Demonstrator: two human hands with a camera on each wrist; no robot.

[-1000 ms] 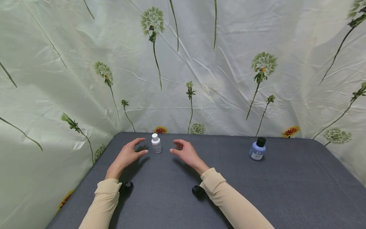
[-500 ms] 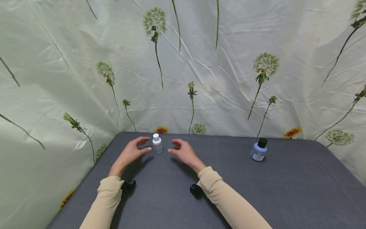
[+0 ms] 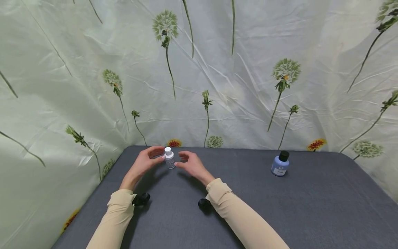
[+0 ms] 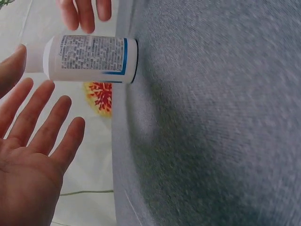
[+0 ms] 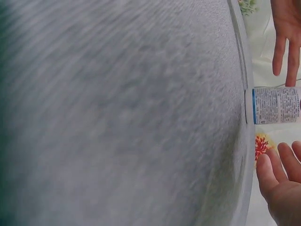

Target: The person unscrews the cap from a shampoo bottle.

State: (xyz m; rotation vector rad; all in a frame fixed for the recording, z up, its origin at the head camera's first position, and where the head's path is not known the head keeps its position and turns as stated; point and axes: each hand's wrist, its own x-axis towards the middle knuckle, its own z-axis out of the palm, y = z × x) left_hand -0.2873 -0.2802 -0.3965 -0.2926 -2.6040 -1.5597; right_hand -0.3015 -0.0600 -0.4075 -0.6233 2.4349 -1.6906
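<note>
A small white bottle (image 3: 170,162) with a white cap stands upright on the grey table near its far edge. My left hand (image 3: 145,165) is just left of it, fingers loosely spread and thumb close to the neck. On the other side, my right hand (image 3: 193,166) has its thumb near the bottle's lower right. In the left wrist view, small print with a blue stripe covers the bottle's label (image 4: 94,54), and the left fingers (image 4: 37,120) lie apart from it. From the right wrist, a gap shows between the bottle (image 5: 276,106) and the right fingers (image 5: 268,174).
A blue bottle (image 3: 280,166) with a black cap stands at the table's right. Behind the grey tabletop (image 3: 248,207) hangs a pale flowered curtain (image 3: 242,86). Black devices (image 3: 204,204) sit under both wrists.
Both hands have moved inward toward the white bottle, the right hand leftward and the left hand slightly rightward. The two bottles stay in place on the table.
</note>
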